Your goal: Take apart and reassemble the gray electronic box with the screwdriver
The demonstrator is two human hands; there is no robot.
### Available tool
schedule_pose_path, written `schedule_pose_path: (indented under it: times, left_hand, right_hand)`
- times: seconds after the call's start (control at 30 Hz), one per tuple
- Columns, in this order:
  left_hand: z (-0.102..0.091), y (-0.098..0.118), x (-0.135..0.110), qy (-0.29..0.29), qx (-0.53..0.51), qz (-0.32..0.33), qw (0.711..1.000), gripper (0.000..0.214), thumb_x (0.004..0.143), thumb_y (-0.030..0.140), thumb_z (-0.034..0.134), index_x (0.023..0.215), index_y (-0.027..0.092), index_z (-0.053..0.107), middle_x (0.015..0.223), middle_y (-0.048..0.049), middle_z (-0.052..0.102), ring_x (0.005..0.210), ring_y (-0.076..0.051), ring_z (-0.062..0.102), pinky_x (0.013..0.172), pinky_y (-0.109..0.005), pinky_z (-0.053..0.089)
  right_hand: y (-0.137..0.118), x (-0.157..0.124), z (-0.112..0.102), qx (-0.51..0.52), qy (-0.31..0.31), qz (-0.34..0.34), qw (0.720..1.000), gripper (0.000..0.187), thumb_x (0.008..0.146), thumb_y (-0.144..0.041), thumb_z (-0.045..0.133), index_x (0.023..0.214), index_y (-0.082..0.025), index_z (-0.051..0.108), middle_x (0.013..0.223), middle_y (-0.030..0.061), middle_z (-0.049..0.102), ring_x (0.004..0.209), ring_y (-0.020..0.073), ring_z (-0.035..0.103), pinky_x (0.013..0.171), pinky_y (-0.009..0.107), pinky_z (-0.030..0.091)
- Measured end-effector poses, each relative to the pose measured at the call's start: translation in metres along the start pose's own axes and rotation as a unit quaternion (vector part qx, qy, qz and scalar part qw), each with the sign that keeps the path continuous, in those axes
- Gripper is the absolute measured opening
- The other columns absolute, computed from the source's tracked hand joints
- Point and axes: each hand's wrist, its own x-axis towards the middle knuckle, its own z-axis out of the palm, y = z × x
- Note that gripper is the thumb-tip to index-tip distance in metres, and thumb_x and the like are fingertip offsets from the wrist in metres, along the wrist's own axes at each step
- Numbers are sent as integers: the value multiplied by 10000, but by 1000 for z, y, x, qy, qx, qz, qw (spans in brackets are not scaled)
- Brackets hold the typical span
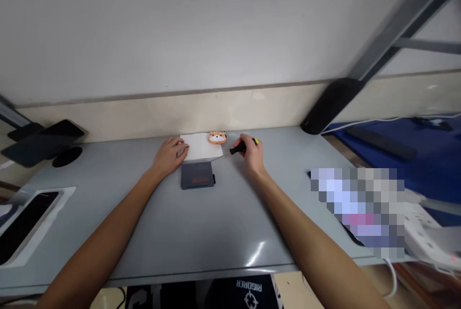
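Observation:
My right hand [251, 151] is closed round a small screwdriver [240, 147] with a black and yellow handle, whose thin shaft points left toward a white sheet of paper [201, 146]. My left hand [171, 154] rests on the left edge of that sheet, fingers curled and nothing visible in them. A dark grey flat box [196, 175] with an orange label lies just in front of the paper, between my hands. A small orange and white animal-shaped toy [217, 137] sits at the paper's far right corner.
The grey table [216, 222] ends at a beige wall strip. A phone on a black stand [46, 142] is at the far left, a dark device on white packaging [25, 222] at the left edge. A white power strip [428, 237] and blue mat [414, 155] are to the right.

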Motion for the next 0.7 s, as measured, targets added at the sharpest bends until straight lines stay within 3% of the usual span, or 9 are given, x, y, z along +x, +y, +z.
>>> schedule_pose_path:
  times: [0.23, 0.4, 0.57, 0.7]
  left_hand:
    - [4, -1, -3, -22, -11, -34, 999, 311, 1041, 368, 489, 1159, 273, 760, 1376, -79, 641, 1270, -290, 576, 1073, -490, 446]
    - [6, -2, -4, -33, -32, -38, 998, 296, 1039, 355, 506, 1200, 289, 746, 1555, -68, 524, 1386, -288, 533, 1110, -509, 427]
    - [8, -3, -4, -36, -56, -51, 996, 287, 1024, 333, 529, 1217, 279, 735, 1562, -69, 517, 1399, -283, 531, 1139, -508, 413]
    - [5, -5, -1, 6, -100, -60, 993, 298, 1033, 273, 481, 1201, 242, 726, 1478, -80, 595, 1332, -243, 580, 1146, -460, 417]
  right_hand:
    - [2, 0, -1, -14, 9, 0, 1000, 379, 811, -482, 588, 581, -187, 647, 605, 16, 551, 622, 149, 501, 526, 248, 391]
    - [-3, 5, -8, -4, 32, -24, 999, 352, 802, -444, 621, 576, -178, 662, 595, 12, 545, 619, 139, 490, 514, 239, 365]
    - [-5, 8, -12, -13, 52, -37, 998, 333, 804, -411, 621, 574, -174, 665, 574, 8, 536, 601, 138, 477, 500, 241, 346]
    - [-11, 9, -18, -67, 34, -110, 991, 326, 830, -357, 580, 579, -173, 678, 556, 10, 543, 580, 139, 463, 509, 260, 331]
